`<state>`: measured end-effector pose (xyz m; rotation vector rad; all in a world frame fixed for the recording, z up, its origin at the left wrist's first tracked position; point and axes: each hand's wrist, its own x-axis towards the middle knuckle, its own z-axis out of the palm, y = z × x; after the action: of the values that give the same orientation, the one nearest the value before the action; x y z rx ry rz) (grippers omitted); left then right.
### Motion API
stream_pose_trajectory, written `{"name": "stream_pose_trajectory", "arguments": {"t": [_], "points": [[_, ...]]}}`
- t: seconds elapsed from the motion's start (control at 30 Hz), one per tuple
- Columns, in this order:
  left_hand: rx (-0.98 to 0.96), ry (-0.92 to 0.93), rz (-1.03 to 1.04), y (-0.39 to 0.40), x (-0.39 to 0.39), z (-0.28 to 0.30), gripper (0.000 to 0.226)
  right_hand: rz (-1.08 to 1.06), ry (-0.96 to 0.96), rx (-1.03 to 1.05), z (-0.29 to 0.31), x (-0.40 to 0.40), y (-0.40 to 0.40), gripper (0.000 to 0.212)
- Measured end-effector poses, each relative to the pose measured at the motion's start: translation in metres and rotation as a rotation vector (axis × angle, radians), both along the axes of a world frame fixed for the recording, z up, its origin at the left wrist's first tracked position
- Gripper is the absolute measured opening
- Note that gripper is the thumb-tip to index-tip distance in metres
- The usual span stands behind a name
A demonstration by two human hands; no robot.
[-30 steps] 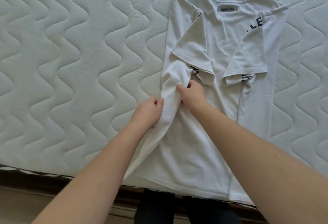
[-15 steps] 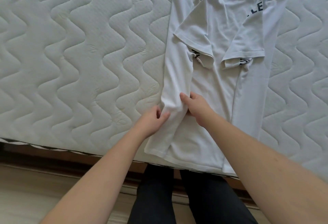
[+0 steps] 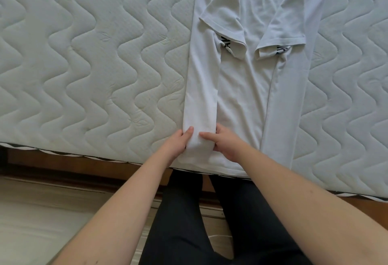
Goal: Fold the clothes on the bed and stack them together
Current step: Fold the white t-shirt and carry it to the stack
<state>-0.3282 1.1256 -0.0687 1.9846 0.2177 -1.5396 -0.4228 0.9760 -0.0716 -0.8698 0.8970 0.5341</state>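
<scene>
A white t-shirt [image 3: 247, 88] lies flat on the quilted mattress [image 3: 94, 65], its collar toward the far side and its hem at the near edge. Both sleeves and both side strips are folded inward over the body. My left hand [image 3: 178, 143] grips the left folded strip near the hem from its outer side, thumb on top. On the strip's inner side, my right hand [image 3: 222, 143] pinches the same strip, thumb lying over it. Dark lettering shows on the right folded part near the top edge.
The mattress's near edge runs across the view just below my hands, with a wooden bed frame [image 3: 63, 161] under it. Pale wood floor [image 3: 42, 212] and my dark trouser legs [image 3: 210, 222] lie below that.
Both hands have slid down the left folded strip from the shirt's middle to near the hem, flattening it. The bunched fabric now lies straight. The view has tipped toward the bed edge.
</scene>
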Motion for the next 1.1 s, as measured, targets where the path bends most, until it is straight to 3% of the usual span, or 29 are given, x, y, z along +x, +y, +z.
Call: {"name": "stream_pose_trajectory", "arguments": {"t": [0.07,0.23,0.33,0.43,0.53,0.63,0.9,1.1], "points": [[-0.024,-0.018,0.063,0.003,-0.008,-0.002,0.036,0.04,-0.033,-0.004,0.004,-0.007,0.0,0.033],[0.01,-0.161,0.072,0.009,-0.017,-0.005,0.032,0.03,0.015,-0.205,0.001,-0.021,0.005,0.03],[0.054,-0.256,0.003,0.012,-0.021,-0.003,0.037,0.239,0.016,-0.278,0.003,-0.029,0.016,0.034],[0.018,-0.203,-0.005,0.018,-0.025,-0.001,0.047,0.391,0.107,-0.357,-0.007,-0.035,0.029,0.029],[0.036,-0.216,-0.131,0.027,-0.032,-0.004,0.041,0.372,0.166,-0.435,-0.012,-0.039,0.038,0.019],[0.046,-0.249,-0.053,0.036,-0.038,-0.004,0.034,0.312,0.195,-0.461,-0.011,-0.044,0.044,0.007],[0.131,-0.279,-0.197,0.039,-0.039,-0.011,0.044,0.505,0.23,-0.627,-0.013,-0.044,0.047,0.012],[0.052,-0.308,0.104,0.027,-0.026,-0.011,0.033,0.418,0.187,-0.617,-0.001,-0.041,0.048,0.014]]}}
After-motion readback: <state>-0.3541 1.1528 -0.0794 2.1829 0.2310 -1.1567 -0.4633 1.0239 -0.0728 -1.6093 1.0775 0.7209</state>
